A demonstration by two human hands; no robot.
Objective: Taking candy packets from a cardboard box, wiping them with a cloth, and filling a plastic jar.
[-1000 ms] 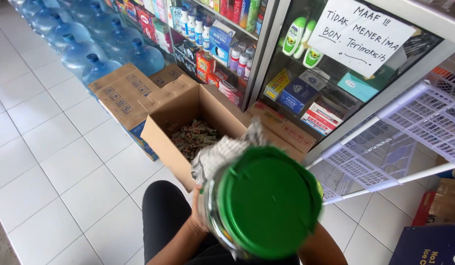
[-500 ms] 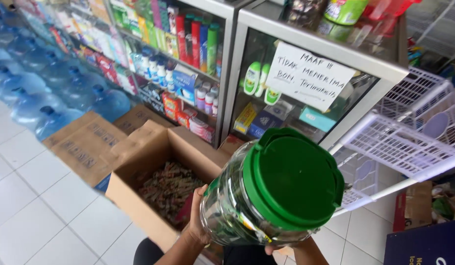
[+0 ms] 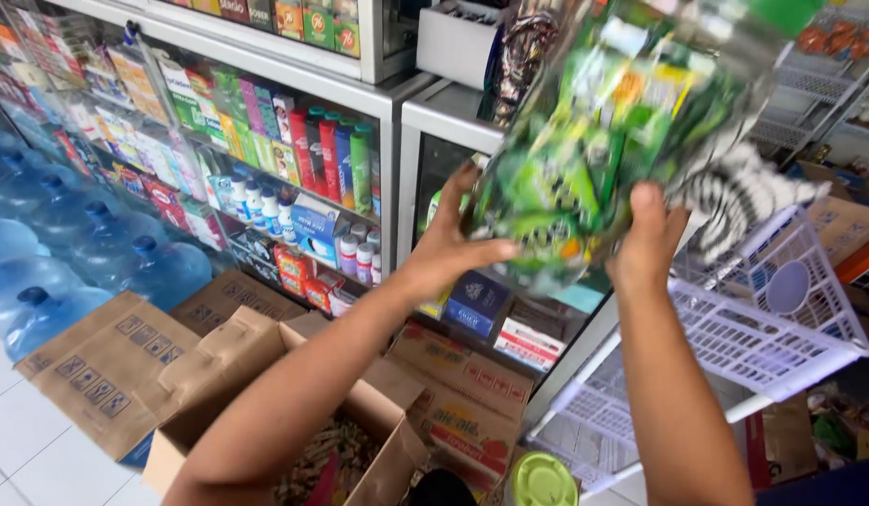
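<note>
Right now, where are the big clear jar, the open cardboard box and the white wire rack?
clear jar (image 3: 594, 141): head view, its see-through side wall.
open cardboard box (image 3: 219, 375): head view, its left flap.
white wire rack (image 3: 763, 328): head view, its lattice shelf.

Green sachet-filled jar (image 3: 603, 141), brown cartons (image 3: 106, 365)

bright, even daylight fills the scene, with soft shadows only. the raised clear jar (image 3: 622, 122) is smeared by motion blur, while the far shelves (image 3: 266, 141) at left stay fairly sharp, bending slightly near the edges.
</note>
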